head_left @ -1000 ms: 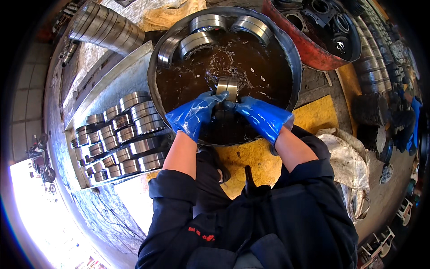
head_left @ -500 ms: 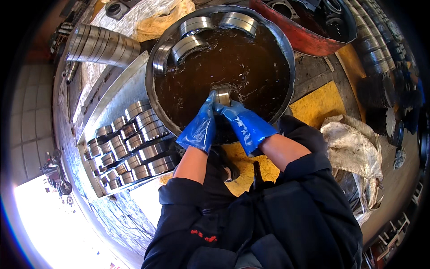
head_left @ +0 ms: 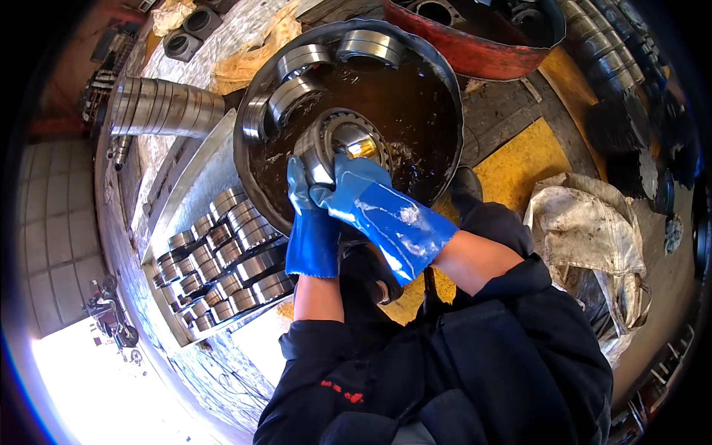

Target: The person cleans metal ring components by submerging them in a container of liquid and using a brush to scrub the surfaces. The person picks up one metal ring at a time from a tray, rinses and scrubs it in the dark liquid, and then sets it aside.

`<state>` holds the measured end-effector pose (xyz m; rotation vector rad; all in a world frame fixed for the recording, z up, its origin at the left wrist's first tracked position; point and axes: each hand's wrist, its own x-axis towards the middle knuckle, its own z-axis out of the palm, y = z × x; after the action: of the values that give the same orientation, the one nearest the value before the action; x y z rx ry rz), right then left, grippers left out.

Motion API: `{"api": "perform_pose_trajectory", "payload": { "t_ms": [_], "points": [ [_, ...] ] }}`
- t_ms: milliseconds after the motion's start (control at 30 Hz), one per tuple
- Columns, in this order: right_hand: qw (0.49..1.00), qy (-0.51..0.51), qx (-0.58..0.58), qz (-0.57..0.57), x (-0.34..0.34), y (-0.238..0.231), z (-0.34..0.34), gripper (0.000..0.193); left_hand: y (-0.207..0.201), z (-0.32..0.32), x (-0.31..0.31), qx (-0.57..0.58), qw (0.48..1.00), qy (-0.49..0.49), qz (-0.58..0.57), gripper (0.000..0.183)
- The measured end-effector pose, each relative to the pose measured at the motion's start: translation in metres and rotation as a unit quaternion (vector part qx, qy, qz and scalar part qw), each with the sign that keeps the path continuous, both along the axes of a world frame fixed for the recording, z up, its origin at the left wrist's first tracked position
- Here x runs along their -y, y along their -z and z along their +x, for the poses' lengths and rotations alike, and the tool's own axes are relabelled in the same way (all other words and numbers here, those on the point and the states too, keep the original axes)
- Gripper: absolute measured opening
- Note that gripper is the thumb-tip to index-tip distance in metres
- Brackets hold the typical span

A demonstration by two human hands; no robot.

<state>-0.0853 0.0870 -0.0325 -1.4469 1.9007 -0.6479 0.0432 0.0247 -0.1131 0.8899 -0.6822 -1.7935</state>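
Both of my hands wear long blue rubber gloves. Between them a shiny steel roller bearing (head_left: pixel 317 148) is lifted above the dark brown liquid, its ring of rollers turned up and to the right. My left hand (head_left: pixel 302 202) is closed on its near left side. My right hand (head_left: pixel 362 191) grips the near edge, thumb and fingers partly hidden. Below is a large round metal basin (head_left: pixel 458 111). Several steel rings, such as this ring (head_left: pixel 371 47), stand in the liquid along its far left side.
Left of the basin, a metal tray (head_left: pixel 172 324) holds rows of steel rings. Beyond it lies a stack of large rings (head_left: pixel 169 107). A red basin (head_left: pixel 475 55) with metal parts stands at the far right. A dirty white sack (head_left: pixel 575 222) lies to the right, beside a yellow board (head_left: pixel 523 159).
The bearing has come up out of the liquid and moved left, now tilted with its rollers showing. Both hands rose with it, and the right hand swung left across its near side.
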Motion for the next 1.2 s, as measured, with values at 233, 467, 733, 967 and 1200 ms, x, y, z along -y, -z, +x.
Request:
{"api": "perform_pose_trajectory", "payload": {
  "t_ms": [233, 467, 733, 967, 1200],
  "points": [
    [0.994, 0.025, -0.035, -0.103, -0.012, 0.0, 0.0, 0.034, -0.019, -0.008, -0.018, 0.007, 0.999, -0.033, 0.001, 0.06],
    [0.984, -0.017, 0.064, -0.166, -0.013, 0.024, -0.011, 0.031, -0.052, -0.025, -0.037, 0.058, 0.993, -0.029, 0.098, 0.06],
    [0.983, -0.132, 0.123, 0.032, -0.01, -0.011, -0.02, 0.043, -0.058, -0.011, -0.047, 0.036, 0.975, -0.088, 0.201, 0.061],
    [0.975, -0.148, 0.121, 0.118, -0.013, -0.019, -0.009, 0.048, -0.054, -0.009, -0.067, -0.082, 0.972, -0.099, 0.196, 0.055],
    [0.983, -0.131, 0.052, 0.118, -0.026, -0.045, 0.0, 0.045, -0.04, -0.015, -0.068, -0.156, 0.917, -0.137, 0.339, 0.046]
  ]
}}
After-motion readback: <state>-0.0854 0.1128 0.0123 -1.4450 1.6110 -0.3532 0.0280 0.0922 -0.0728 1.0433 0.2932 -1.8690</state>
